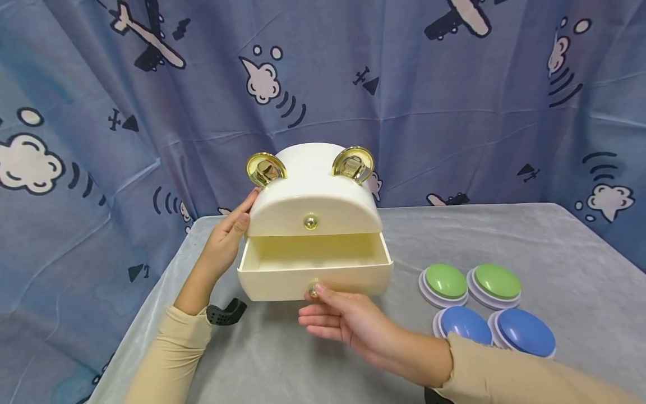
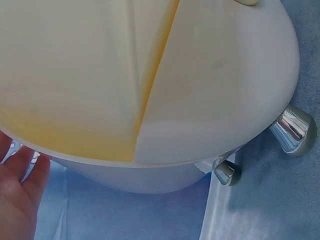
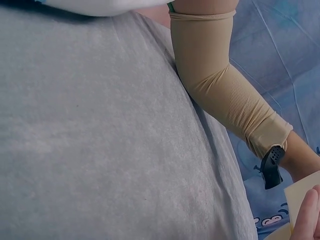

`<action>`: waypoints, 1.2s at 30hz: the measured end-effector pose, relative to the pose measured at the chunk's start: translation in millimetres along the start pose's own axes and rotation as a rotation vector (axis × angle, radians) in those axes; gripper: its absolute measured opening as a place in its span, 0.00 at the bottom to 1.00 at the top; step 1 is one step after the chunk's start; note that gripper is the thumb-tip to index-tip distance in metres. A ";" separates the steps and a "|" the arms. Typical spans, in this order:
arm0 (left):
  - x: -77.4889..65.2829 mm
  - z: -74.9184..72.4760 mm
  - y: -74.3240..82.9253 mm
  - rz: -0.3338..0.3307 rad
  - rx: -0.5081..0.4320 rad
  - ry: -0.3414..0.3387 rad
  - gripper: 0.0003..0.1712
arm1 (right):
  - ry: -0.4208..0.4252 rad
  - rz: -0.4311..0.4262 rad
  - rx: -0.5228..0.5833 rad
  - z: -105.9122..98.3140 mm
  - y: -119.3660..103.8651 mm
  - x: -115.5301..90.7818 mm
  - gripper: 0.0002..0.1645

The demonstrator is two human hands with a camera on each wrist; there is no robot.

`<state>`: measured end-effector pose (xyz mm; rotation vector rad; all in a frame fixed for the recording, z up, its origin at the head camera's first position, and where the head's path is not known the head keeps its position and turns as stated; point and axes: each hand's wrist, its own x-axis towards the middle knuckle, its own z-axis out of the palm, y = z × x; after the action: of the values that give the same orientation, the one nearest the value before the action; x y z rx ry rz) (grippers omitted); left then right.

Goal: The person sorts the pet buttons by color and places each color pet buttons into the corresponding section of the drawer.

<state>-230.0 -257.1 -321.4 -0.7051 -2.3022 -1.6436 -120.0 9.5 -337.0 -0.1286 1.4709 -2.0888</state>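
A cream-white box (image 1: 323, 191) with a rounded top and two gold ears stands on the grey cloth. Its lower drawer (image 1: 275, 285) is pulled out toward me, the pale inside showing. My right hand (image 1: 360, 325) pinches the round gold drawer knob (image 1: 313, 290) between thumb and forefinger, its other fingers stretched out below. Against the box's left side rests my left hand (image 1: 224, 241), fingers extended along the wall. In the left wrist view those fingers (image 2: 37, 182) lie at the box's edge. A second gold knob (image 1: 310, 221) sits on the upper front panel.
To the right on the grey-covered table (image 1: 570, 252) sit two green push buttons (image 1: 446, 281) and two blue ones (image 1: 526, 332), all on white bases. A blue curtain (image 1: 323, 84) with airplane prints hangs behind. A black strap (image 1: 226, 312) shows at my left wrist.
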 end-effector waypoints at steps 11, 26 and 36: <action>0.0 -0.1 0.0 -0.013 -0.008 -0.007 0.29 | -0.018 0.007 0.002 2.0 3.8 -6.7 0.30; -0.5 0.1 -0.8 -0.028 -0.007 -0.020 0.29 | -0.044 0.059 0.016 5.1 9.1 -21.3 0.27; -0.9 0.6 -2.4 -0.004 -0.022 -0.021 0.30 | -0.065 0.066 0.039 2.4 14.2 -27.1 0.27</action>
<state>-230.4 -257.5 -324.0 -0.7262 -2.3054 -1.6736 -91.0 17.9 -342.2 -0.1295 1.3772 -2.0399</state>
